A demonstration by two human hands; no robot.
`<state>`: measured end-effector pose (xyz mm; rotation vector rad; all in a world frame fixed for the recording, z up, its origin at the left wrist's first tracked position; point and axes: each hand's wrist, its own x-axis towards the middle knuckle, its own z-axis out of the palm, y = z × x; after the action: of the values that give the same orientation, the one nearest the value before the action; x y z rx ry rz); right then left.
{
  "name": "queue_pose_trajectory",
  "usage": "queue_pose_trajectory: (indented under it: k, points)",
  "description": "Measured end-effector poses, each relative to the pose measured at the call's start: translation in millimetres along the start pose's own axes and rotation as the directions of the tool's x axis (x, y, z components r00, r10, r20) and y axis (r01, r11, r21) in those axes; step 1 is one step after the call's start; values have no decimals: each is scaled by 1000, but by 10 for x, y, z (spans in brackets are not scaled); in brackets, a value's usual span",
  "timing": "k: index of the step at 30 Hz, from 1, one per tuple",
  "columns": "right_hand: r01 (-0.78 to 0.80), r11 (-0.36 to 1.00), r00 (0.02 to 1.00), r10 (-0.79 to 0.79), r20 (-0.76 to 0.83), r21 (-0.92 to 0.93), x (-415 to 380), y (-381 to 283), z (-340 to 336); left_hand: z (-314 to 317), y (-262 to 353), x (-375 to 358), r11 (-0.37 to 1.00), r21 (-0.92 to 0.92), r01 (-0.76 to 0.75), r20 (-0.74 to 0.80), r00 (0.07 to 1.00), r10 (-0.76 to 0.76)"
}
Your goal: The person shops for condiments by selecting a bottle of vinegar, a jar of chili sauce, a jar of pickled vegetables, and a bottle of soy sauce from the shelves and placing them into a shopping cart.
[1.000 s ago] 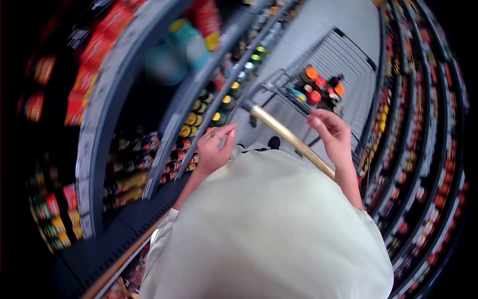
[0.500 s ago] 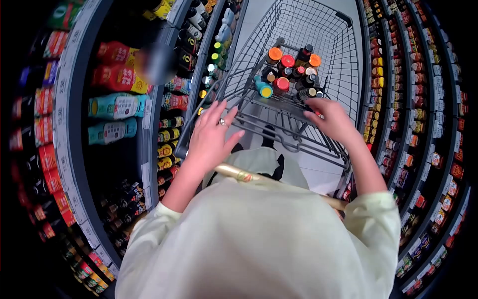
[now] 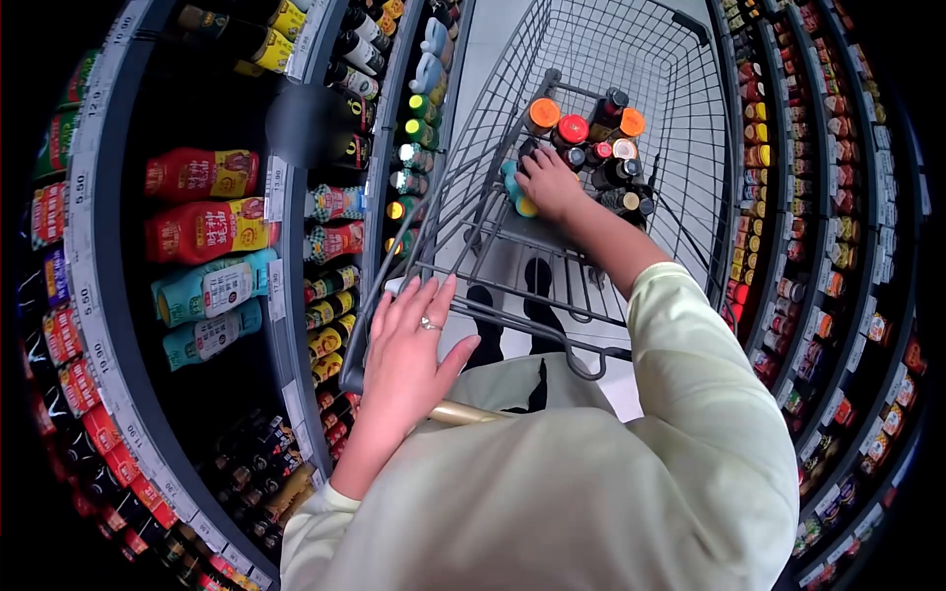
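A cluster of sauce bottles and jars stands in the shopping cart [image 3: 631,345], including an orange-lidded jar [image 3: 542,114], a red-lidded jar [image 3: 573,129] and a teal bottle [image 3: 519,197]. Over the cluster's left side reaches my right hand [image 3: 552,185], fingers bent around the top of a dark-capped bottle [image 3: 529,148]; the palm side is hidden. The teal bottle lies partly beneath this hand. My left hand [image 3: 409,350], with a ring on it, is beside the cart's near left corner, fingers stretched out and thumb apart, holding nothing.
On the left, a shelf [image 3: 286,286] carries red pouches [image 3: 212,229], teal pouches [image 3: 217,286] and several bottles. The right-hand shelves [image 3: 818,325] hold rows of small jars. Between them, the cart's wire wall [image 3: 680,108] borders the aisle floor.
My right hand has moved from the cart's right side, left and forward onto the bottles. My left hand has come down slightly, still spread. The view has shifted a little.
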<state>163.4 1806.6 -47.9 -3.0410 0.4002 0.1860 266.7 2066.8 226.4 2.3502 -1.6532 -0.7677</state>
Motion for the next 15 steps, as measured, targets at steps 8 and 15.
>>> queue_pose_trajectory:
  k: [8,15]
  points:
    - [48,951,947,-141,288,306,187,446,-60,-1,-9,26,1000,-11,7,-19,1000,-7]
    - [-6,947,922,-119,368,322,424,557,-265,-16,14,37,1000,-26,15,-27,1000,-15]
